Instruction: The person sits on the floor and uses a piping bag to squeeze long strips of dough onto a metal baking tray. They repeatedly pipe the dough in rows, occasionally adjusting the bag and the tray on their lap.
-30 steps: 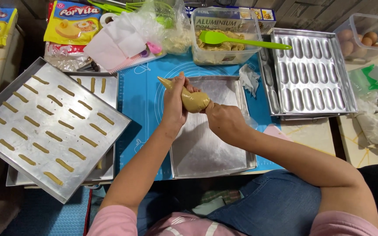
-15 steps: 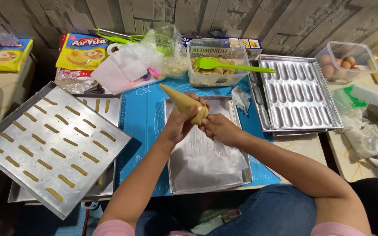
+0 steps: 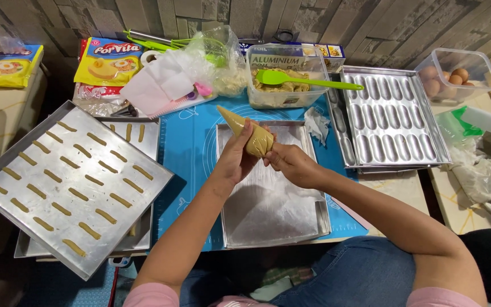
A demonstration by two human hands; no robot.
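Right now both hands close on a piping bag (image 3: 249, 132) of tan dough, held above the far end of an empty lined tray (image 3: 268, 193). The left hand (image 3: 235, 156) wraps the lower body of the bag from the side, fingers clenched around it, while the right hand (image 3: 290, 163) pinches the wide rear end, where the plastic gathers. The pointed tip aims up and away to the left, not down at the tray.

To do this well, the rear grip should, I judge, keep the gathered end twisted tight so dough cannot back out, and do the squeezing; the left hand is better used lightly, as a guide near the tip. The tip needs tilting down close to the paper before any pressure goes on, and even pressure would give strips like those on the filled tray (image 3: 69, 182) at the left, which rests tilted on another tray beneath it.

Outward from there, a blue mat (image 3: 186, 153) covers the table under the lined tray. Beyond it stands a clear tub (image 3: 282, 85) of dough with a green spatula (image 3: 308, 81) across it, and to the right a moulded tray (image 3: 390, 122) with oval hollows.
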